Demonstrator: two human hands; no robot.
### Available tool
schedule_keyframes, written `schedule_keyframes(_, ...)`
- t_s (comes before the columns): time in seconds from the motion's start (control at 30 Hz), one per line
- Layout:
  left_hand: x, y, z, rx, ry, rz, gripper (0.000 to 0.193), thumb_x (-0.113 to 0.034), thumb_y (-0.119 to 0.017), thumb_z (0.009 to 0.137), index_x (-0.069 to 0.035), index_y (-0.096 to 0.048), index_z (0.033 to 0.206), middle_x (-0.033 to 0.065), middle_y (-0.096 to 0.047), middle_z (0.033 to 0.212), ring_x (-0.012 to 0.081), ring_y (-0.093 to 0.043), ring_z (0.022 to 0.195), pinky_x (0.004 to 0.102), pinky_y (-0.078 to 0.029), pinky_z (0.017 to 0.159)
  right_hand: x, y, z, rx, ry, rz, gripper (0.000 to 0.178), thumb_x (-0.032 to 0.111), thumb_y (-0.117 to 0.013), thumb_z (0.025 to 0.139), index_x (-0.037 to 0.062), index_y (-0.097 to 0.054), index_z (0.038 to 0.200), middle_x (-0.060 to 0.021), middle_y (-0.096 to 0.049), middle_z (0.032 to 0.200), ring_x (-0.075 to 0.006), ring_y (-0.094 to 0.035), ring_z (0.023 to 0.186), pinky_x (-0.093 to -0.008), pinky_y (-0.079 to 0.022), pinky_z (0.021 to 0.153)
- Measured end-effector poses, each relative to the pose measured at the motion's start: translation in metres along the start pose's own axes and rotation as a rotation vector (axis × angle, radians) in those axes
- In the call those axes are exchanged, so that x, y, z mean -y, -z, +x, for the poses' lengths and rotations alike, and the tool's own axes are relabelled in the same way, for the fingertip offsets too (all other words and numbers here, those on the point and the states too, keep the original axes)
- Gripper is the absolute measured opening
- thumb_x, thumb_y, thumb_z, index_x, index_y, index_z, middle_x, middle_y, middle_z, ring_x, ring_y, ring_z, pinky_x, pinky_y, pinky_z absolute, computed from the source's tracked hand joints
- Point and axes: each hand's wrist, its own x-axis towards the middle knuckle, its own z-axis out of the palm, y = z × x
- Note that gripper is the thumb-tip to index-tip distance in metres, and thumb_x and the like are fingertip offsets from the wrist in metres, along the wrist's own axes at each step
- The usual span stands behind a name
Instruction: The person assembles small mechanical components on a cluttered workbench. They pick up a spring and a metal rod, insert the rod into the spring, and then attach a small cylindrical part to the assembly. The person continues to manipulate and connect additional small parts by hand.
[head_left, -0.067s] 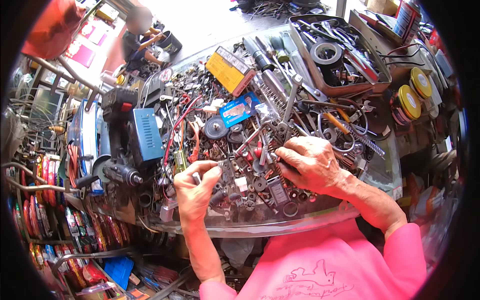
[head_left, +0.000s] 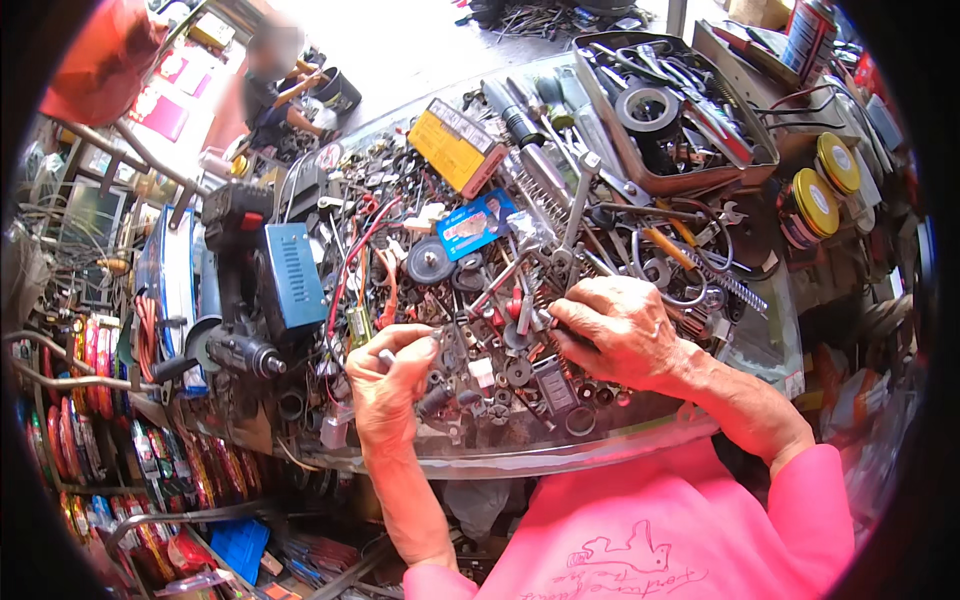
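Note:
My left hand is closed over the near left part of the parts pile, thumb and forefinger pinched together. A short pale metal rod sticks up between its fingers. Over the right part of the pile, my right hand has its fingers bent and pressed together at the tips; whatever they grip is hidden. Between the hands lie small loose metal and plastic parts, among them a white plastic piece, a dark rectangular part and a metal ring. A large wrench lies just beyond my right hand.
A cordless drill and a blue box stand at left. Farther back are a yellow box, a blue card and a metal tool tray. Yellow-lidded cans stand right. Another person sits beyond the table.

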Motion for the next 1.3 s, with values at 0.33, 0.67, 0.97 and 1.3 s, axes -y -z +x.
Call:
schedule_keyframes(0.33, 0.013, -0.060, 0.025, 0.451, 0.323, -0.669, 0.012, -0.010, -0.056, 0.092, 0.002, -0.058, 0.094, -0.0016, -0.042, 0.056, 0.0060, -0.034, 0.044, 0.0216, -0.027, 0.041, 0.009, 0.031, 0.013, -0.241, -0.007, 0.235, 0.033, 0.007, -0.075, 0.074, 0.0001, -0.065, 0.104, -0.0127, -0.064, 0.089, -0.0264, -0.066, 0.067, -0.0332, -0.053, 0.054)
schedule_keyframes(0.67, 0.014, -0.063, 0.020, 0.404, 0.163, -0.289, 0.018, -0.007, -0.072, 0.081, 0.003, -0.068, 0.095, 0.0009, -0.063, 0.071, 0.0028, -0.046, 0.052, 0.0186, -0.031, 0.045, 0.007, 0.020, 0.010, -0.176, -0.002, 0.187, 0.024, 0.010, -0.071, 0.079, 0.0011, -0.064, 0.100, -0.0106, -0.062, 0.083, -0.0273, -0.064, 0.065, -0.0353, -0.052, 0.053)
schedule_keyframes(0.97, 0.010, -0.057, 0.016, 0.431, 0.062, -0.013, 0.013, -0.005, -0.071, 0.084, 0.001, -0.069, 0.095, 0.0000, -0.067, 0.079, 0.0023, -0.057, 0.068, 0.0174, -0.044, 0.059, 0.009, 0.022, 0.012, 0.017, 0.015, 0.176, 0.027, 0.010, -0.068, 0.080, 0.0004, -0.063, 0.104, -0.0104, -0.061, 0.085, -0.0271, -0.063, 0.062, -0.0355, -0.050, 0.049)
schedule_keyframes(1.3, 0.018, -0.057, 0.013, 0.419, -0.007, 0.012, 0.015, -0.009, -0.075, 0.084, 0.000, -0.070, 0.095, -0.0010, -0.066, 0.078, 0.0011, -0.056, 0.069, 0.0164, -0.044, 0.060, 0.008, 0.015, 0.009, -0.017, 0.048, 0.190, 0.032, 0.007, -0.072, 0.076, -0.0010, -0.063, 0.106, -0.0125, -0.064, 0.089, -0.0261, -0.065, 0.063, -0.0346, -0.050, 0.049)
